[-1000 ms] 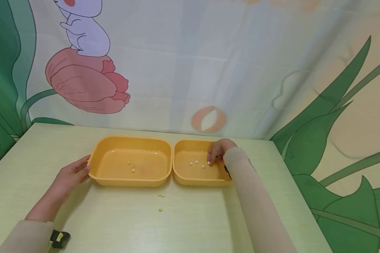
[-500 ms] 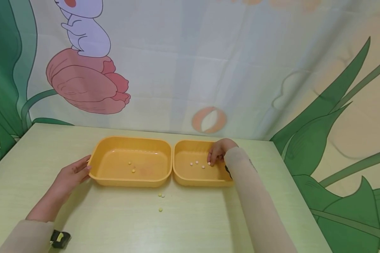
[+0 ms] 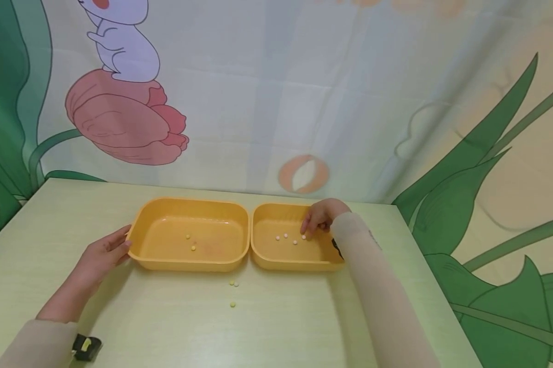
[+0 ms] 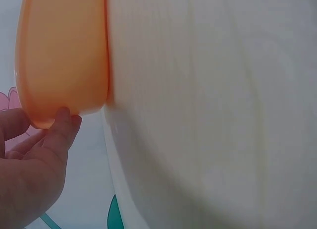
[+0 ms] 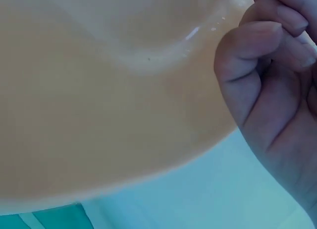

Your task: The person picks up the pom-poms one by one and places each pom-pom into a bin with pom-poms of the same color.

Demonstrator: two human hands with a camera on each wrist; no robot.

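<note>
My left hand (image 3: 102, 254) holds the left end of the larger yellow tray (image 3: 189, 267); the left wrist view shows its thumb on the tray's outer wall and a finger by the rim. My right hand (image 3: 321, 215) is inside the smaller yellow tray (image 3: 276, 265), fingers bent downward. A small white tablet (image 3: 304, 237) lies on the tray floor just under its fingertips. Nothing shows between those fingers, though the right wrist view hides some of them. Several more white tablets, one of them a white tablet (image 3: 295, 242), lie to its left.
Two yellow tablets, such as this yellow tablet (image 3: 193, 248), lie in the larger tray. On the table (image 3: 276, 327) before the trays are a white tablet (image 3: 236, 284) and two yellowish ones, the nearer a yellowish tablet (image 3: 232, 304). A printed curtain (image 3: 239, 102) hangs behind.
My right hand has lifted slightly off the white tablet at its fingertips and shifted a little right, leaving that tablet on the tray floor. The left hand and both trays stay put.
</note>
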